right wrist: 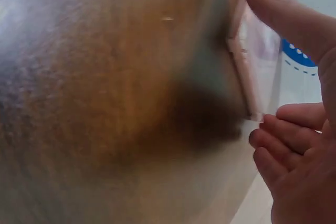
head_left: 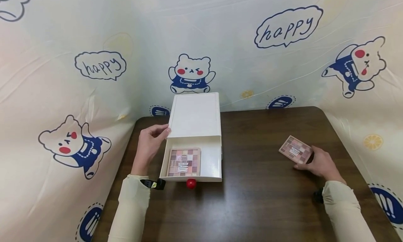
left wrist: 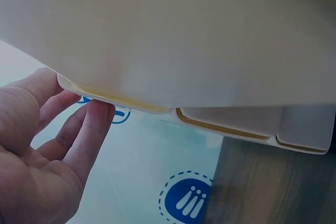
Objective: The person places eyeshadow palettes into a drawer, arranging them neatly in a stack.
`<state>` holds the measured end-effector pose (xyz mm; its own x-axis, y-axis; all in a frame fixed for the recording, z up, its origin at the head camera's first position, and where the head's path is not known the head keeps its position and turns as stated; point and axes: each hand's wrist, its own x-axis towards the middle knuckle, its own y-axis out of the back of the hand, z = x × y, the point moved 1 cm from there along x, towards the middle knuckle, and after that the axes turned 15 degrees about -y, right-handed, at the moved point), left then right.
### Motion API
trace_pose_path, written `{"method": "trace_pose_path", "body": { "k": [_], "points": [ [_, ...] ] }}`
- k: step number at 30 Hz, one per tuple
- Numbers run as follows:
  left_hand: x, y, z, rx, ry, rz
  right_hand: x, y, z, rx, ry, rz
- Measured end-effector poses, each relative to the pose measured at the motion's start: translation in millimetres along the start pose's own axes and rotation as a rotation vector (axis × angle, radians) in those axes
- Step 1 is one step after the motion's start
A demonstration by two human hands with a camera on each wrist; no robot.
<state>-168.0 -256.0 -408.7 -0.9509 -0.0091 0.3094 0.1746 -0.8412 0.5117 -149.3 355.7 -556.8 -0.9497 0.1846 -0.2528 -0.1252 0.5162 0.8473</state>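
Left hand (head_left: 150,147): I rest relaxed fingertips against the white drawer box's (head_left: 195,116) left side.
Right hand (head_left: 318,162): I pinch the loose eyeshadow palette (head_left: 295,150) on the table (head_left: 258,200).
Drawer (head_left: 211,158): pulled open, second palette (head_left: 184,162) inside.

Left hand (left wrist: 37,156), fingers (left wrist: 86,135) touching white box (left wrist: 173,40) edge

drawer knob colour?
Red. The round knob on the front of the open white drawer shows best in the head view.
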Motion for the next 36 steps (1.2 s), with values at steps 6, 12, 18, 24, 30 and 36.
{"method": "trace_pose_path", "body": {
  "k": [6,12,18,24,30,36],
  "points": [
    [-1.3,1.0,-0.3,-0.003,0.016,0.004,6,-1,3,0.020,-0.017,-0.007],
    [-1.8,1.3,0.2,0.003,0.012,0.002,7,-1,6,0.033,-0.037,-0.001],
    [-0.5,0.6,0.8,-0.002,-0.006,0.000,-5,-3,7,0.188,-0.120,0.062],
    [-0.3,0.2,0.9,0.008,-0.009,-0.007,-21,-5,-1,0.302,-0.148,0.095],
    [0.2,0.8,-0.2,0.006,-0.003,-0.008,-28,0,-15,0.352,-0.104,0.146],
    [0.4,0.4,-1.0,0.007,-0.021,-0.004,-37,7,-32,0.366,-0.065,0.140]
  ]
}}
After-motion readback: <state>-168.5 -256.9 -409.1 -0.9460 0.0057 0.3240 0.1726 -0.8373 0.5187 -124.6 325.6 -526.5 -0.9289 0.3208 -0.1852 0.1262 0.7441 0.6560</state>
